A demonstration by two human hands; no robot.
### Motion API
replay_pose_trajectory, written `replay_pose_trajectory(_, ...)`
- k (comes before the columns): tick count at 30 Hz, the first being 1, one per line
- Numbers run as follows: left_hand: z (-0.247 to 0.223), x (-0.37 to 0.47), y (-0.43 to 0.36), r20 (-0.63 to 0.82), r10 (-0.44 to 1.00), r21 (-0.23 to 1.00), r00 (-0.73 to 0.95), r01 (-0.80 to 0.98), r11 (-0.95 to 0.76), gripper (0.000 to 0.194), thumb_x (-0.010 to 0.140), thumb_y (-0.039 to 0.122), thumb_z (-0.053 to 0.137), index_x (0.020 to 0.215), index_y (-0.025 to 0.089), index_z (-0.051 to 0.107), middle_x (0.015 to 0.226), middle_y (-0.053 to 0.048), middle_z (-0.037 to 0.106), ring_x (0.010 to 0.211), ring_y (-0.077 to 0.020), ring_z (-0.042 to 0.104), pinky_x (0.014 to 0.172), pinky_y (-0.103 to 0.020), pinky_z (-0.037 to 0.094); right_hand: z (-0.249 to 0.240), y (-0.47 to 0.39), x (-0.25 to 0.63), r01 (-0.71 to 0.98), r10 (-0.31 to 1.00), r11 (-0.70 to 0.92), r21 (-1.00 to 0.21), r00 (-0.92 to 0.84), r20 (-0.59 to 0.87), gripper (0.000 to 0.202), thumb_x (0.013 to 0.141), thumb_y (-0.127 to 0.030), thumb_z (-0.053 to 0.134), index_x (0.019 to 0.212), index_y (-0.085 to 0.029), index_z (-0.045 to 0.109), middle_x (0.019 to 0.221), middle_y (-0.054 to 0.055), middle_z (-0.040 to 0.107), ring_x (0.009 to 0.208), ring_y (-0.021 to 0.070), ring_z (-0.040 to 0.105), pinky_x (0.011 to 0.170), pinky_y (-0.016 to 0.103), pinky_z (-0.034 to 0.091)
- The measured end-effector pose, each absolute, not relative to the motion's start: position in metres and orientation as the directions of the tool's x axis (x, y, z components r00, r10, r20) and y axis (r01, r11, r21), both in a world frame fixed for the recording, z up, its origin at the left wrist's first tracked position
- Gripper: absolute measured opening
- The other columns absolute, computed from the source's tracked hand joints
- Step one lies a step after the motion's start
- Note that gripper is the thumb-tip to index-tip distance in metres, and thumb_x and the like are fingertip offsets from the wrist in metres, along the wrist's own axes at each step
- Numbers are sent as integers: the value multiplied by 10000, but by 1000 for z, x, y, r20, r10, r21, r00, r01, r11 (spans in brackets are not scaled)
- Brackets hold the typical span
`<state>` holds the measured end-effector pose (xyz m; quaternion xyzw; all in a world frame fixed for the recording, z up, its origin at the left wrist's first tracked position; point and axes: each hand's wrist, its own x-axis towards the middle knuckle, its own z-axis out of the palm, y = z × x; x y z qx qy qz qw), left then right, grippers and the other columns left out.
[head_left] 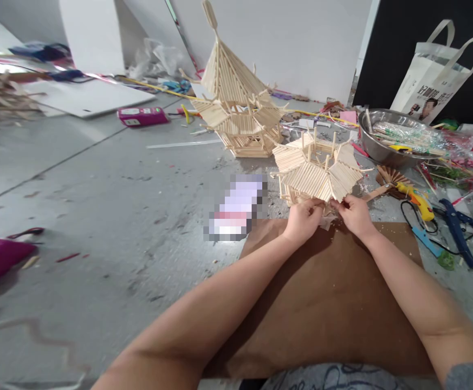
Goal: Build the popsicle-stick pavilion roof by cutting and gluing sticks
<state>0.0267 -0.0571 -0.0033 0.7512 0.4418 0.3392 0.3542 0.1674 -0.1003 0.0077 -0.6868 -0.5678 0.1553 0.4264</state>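
Observation:
A small hexagonal roofed structure of pale wooden sticks [307,174] stands upright at the far edge of a brown sheet [334,303]. At its near lower edge, my left hand [304,219] is closed, fingers pinched together. Just right of it, my right hand [354,214] is closed too, its fingertips close to the same edge. Whatever lies between the fingertips is too small to make out. Behind and to the left rises a taller stick pagoda [240,97] with a pointed roof.
A blurred phone [238,208] lies left of the sheet. On the right are a metal bowl [394,157], a yellow glue gun [421,203], blue pliers [458,233] and a white bag [431,76]. Purple packs [142,116] sit at the left.

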Motion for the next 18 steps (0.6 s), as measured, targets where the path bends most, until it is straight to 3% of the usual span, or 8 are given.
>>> replay_pose_trajectory(9, -9, 28, -58, 245, 910, 800, 336, 461, -385, 252, 765, 201, 477, 879, 180, 701, 811, -13, 705, 708, -114, 622, 692, -203, 460, -1, -97, 185, 697, 902, 19, -717, 298, 313, 162, 730, -336, 448, 633, -207, 460, 607, 22, 556, 625, 159, 515, 596, 265, 363)
replay_pose_trajectory(14, -10, 28, -57, 246, 907, 776, 343, 491, -396, 271, 761, 199, 463, 897, 191, 697, 905, -26, 700, 778, -140, 632, 738, -238, 465, -7, -93, 199, 658, 860, -54, -751, 413, 300, 163, 759, -361, 430, 722, -213, 487, 599, 23, 543, 653, 182, 537, 630, 289, 392)
replay_pose_trajectory(18, -5, 29, -62, 198, 916, 758, 349, 539, -369, 287, 769, 216, 452, 935, 195, 684, 900, -31, 699, 766, -151, 633, 733, -256, 466, -11, -89, 218, 640, 827, -87, -763, 474, 303, 282, 829, -444, 304, 766, -220, 463, 586, 12, 519, 592, 176, 523, 590, 298, 395)
